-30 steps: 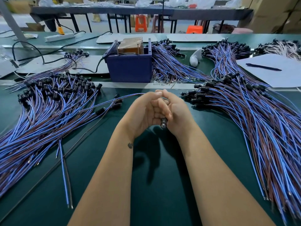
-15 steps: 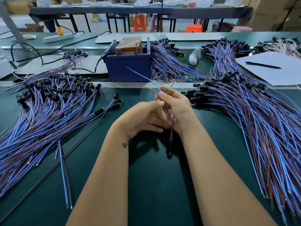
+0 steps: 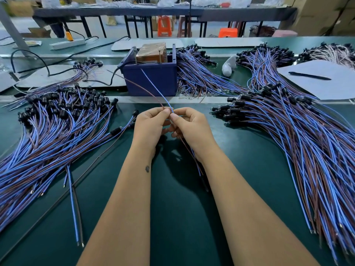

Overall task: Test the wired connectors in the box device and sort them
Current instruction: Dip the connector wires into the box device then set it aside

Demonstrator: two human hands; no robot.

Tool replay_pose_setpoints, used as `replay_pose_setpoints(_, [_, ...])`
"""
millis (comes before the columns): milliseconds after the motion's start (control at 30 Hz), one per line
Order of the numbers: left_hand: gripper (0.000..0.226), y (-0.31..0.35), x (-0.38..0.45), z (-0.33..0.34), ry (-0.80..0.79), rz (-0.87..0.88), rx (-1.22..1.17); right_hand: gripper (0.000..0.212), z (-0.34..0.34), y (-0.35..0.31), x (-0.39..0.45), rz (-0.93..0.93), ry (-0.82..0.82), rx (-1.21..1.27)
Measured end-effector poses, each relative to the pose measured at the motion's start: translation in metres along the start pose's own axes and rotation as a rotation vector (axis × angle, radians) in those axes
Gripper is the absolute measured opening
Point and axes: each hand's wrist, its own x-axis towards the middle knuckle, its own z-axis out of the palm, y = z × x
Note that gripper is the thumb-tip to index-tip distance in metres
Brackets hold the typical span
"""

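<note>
— Left hand [image 3: 151, 127]?
— Pinching the brown wire [image 3: 138, 85]; left pile [image 3: 50, 131] is crowding that edge.
— Right hand [image 3: 194, 129]?
— Gripping the blue wire [image 3: 155, 88], both tips reaching toward the box device [image 3: 151, 77]. Bare mat [image 3: 176, 217] is lying between; right pile [image 3: 299, 143] beyond.

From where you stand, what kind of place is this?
Probably a small electronics assembly workshop: big piles of blue and brown wired connectors cover a long green workbench, a blue box device stands ready, and more benches stand behind.
</note>
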Motion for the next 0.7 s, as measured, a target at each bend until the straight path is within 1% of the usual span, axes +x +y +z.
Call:
replay_pose_setpoints(67, [0.015,-0.0006,-0.0001,-0.0001,-0.005,0.01,0.047,0.009,0.0009,0.0009,0.0,-0.01,0.024,0.0])
replay_pose_setpoints(167, [0.015,-0.0023,0.0003,-0.0002,-0.028,0.036,0.112,0.013,0.0002,0.0028,0.0006,-0.031,0.059,-0.042])
replay_pose_setpoints(300, [0.019,-0.0056,0.0029,0.0001,0.016,0.079,0.19,0.012,-0.0014,0.0043,0.0022,-0.06,0.114,-0.159])
replay_pose_setpoints(433, [0.019,-0.0078,0.0041,-0.0023,0.082,0.1,0.252,0.016,-0.0018,0.0034,0.0025,-0.067,0.131,-0.152])
replay_pose_setpoints(567, [0.021,-0.0094,0.0042,-0.0051,0.13,0.147,0.343,0.012,-0.0025,0.0044,0.0033,-0.061,0.137,-0.111])
replay_pose_setpoints(700, [0.022,-0.0096,0.0026,-0.0052,0.165,0.197,0.408,0.015,-0.0026,0.0053,0.0035,-0.054,0.142,-0.098])
